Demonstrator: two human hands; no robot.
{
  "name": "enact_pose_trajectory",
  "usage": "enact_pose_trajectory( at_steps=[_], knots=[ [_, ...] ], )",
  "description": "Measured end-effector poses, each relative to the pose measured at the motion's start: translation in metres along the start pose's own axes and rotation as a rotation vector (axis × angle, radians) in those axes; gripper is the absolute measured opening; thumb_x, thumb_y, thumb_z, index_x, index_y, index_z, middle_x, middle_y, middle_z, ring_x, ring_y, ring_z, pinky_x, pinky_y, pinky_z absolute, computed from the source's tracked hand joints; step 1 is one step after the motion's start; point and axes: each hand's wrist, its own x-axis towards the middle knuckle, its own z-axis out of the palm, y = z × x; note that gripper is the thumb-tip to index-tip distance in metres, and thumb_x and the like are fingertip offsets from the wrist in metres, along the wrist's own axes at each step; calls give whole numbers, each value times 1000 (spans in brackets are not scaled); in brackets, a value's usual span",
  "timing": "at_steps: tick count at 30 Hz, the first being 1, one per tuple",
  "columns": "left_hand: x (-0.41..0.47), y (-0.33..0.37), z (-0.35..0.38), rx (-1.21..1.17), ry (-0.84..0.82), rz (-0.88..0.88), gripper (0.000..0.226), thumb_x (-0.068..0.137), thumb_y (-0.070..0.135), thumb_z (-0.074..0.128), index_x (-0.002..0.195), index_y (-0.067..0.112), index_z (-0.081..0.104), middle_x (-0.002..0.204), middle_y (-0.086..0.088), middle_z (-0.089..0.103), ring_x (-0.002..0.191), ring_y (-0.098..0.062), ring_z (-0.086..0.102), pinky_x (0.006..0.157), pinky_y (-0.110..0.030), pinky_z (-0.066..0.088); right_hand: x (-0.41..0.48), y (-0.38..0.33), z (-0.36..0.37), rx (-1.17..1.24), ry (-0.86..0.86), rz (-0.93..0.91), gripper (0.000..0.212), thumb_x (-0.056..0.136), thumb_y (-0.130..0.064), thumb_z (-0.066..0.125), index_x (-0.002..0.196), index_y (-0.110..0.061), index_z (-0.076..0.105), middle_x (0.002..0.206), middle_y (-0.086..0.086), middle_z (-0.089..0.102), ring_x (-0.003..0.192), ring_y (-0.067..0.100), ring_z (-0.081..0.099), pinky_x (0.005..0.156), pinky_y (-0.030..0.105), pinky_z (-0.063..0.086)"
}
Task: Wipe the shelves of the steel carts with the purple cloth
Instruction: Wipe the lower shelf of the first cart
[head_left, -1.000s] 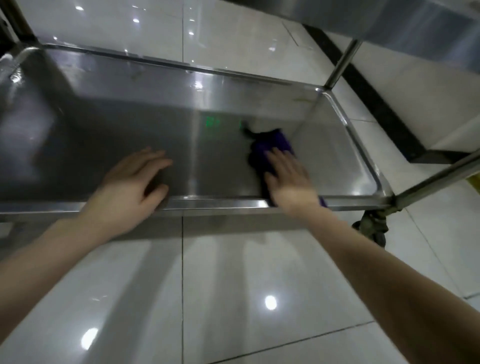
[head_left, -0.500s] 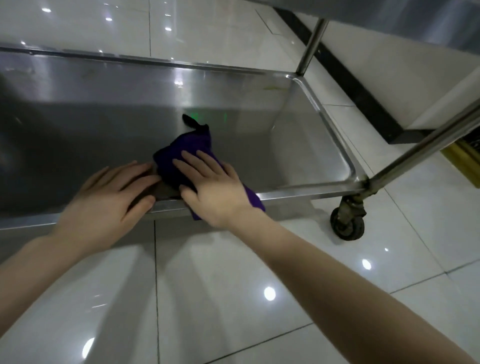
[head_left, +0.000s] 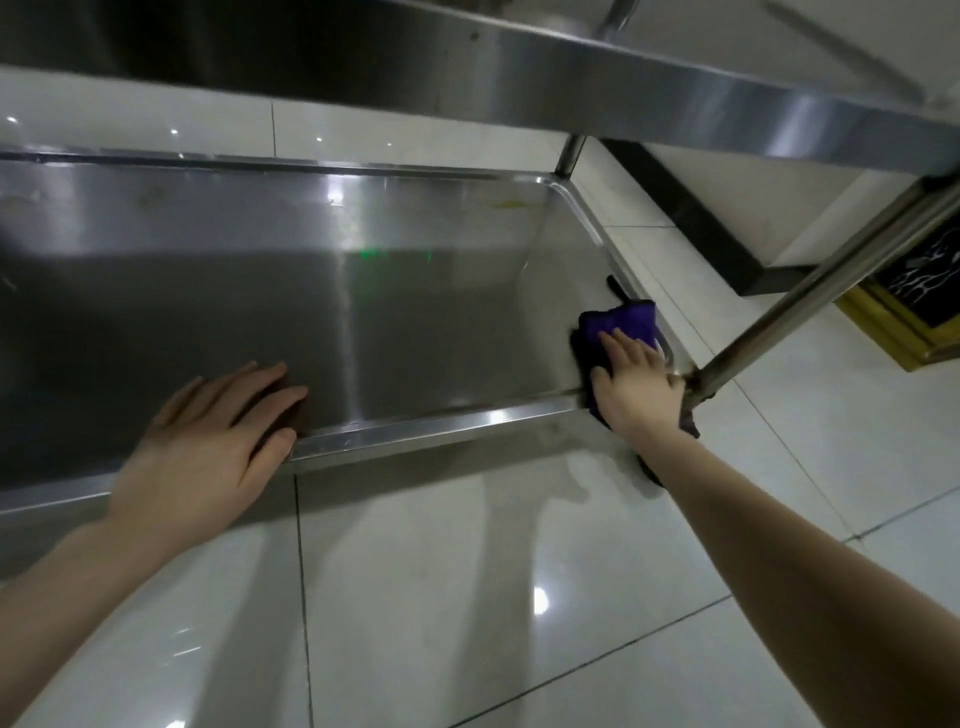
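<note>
The steel cart's bottom shelf (head_left: 395, 322) is a shallow tray with a raised rim, low over the floor. A purple cloth (head_left: 621, 325) lies in its near right corner, draped partly over the front rim. My right hand (head_left: 631, 382) presses flat on the cloth, fingers pointing into the tray. My left hand (head_left: 208, 447) rests palm down on the front rim at the left, fingers spread onto the shelf, holding nothing. The shelf above (head_left: 571, 88) crosses the top of the view.
A steel corner post (head_left: 810, 296) rises slanting at the right, just beside my right hand. Another post (head_left: 570, 156) stands at the far right corner. Glossy white floor tiles (head_left: 467, 597) lie below. A black skirting (head_left: 685, 218) and a gold-framed panel (head_left: 919, 306) are at the right.
My right hand has slid the cloth from the shelf's front middle, beside my left hand, to the near right corner. My left hand stays on the front rim.
</note>
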Motion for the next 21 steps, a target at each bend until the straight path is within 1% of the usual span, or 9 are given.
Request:
enact_pose_trajectory(
  at_steps=[4, 6, 8, 9, 13, 15, 16, 18, 21],
  knots=[
    [0, 4, -9, -2, -69, -18, 60, 94, 44, 24, 126, 12, 62, 139, -10, 52, 129, -33, 48, 106, -54, 35, -45, -63, 5, 7, -40, -258, 55, 93, -42, 48, 147, -36, 37, 156, -14, 31, 141, 17, 26, 104, 47, 29],
    [0, 6, -15, -12, -117, -20, 73, 96, 54, 11, 127, 12, 62, 141, -11, 51, 130, -34, 48, 106, -55, 35, -74, -99, 12, 53, -70, -434, 57, 86, -45, 55, 142, -38, 44, 151, -17, 38, 137, 16, 33, 99, 44, 32],
    [-1, 5, -23, -18, -173, -20, 87, 93, 61, -2, 129, 13, 61, 142, -11, 51, 130, -34, 47, 106, -56, 34, -96, -128, 17, 84, -137, -580, 62, 79, -41, 63, 138, -38, 49, 148, -17, 43, 133, 16, 36, 95, 45, 34],
    [-1, 6, -29, -23, -210, -24, 88, 91, 64, 0, 128, 13, 61, 140, -11, 52, 129, -35, 48, 105, -58, 33, -102, -137, 16, 80, -176, -617, 63, 78, -38, 65, 139, -37, 49, 148, -17, 43, 133, 17, 34, 94, 46, 34],
    [-14, 19, -67, -5, -318, -17, 63, 84, 49, 29, 113, 12, 71, 121, -13, 66, 115, -38, 60, 94, -58, 45, -117, -146, -19, 84, -328, -553, 58, 85, -25, 62, 141, -33, 48, 149, -14, 41, 133, 20, 30, 96, 46, 31],
    [-32, 27, -89, -30, -321, 4, 49, 87, 43, 41, 114, 14, 70, 117, -10, 68, 112, -35, 62, 92, -52, 48, -129, -144, -53, 21, -451, -531, 56, 85, -20, 62, 139, -29, 50, 145, -10, 46, 132, 21, 31, 99, 46, 30],
    [-42, 31, -100, -64, -331, 5, 43, 90, 40, 47, 122, 17, 65, 124, -7, 64, 119, -31, 58, 99, -48, 44, -137, -142, -72, -24, -507, -535, 55, 85, -18, 63, 138, -28, 52, 141, -7, 51, 130, 22, 32, 100, 46, 30],
    [-60, 44, -130, -130, -454, -28, 45, 95, 41, 49, 138, 28, 49, 141, 4, 50, 134, -20, 42, 112, -36, 28, -153, -136, -114, -92, -575, -549, 49, 85, -17, 62, 132, -26, 56, 131, -3, 57, 127, 23, 36, 100, 43, 31],
    [-77, 70, -190, -194, -533, -39, 48, 98, 45, 39, 145, 37, 34, 147, 13, 38, 139, -9, 30, 114, -24, 20, -176, -124, -184, -38, -616, -494, 40, 85, -15, 59, 124, -25, 61, 125, -5, 60, 125, 21, 36, 93, 39, 30]
  ],
)
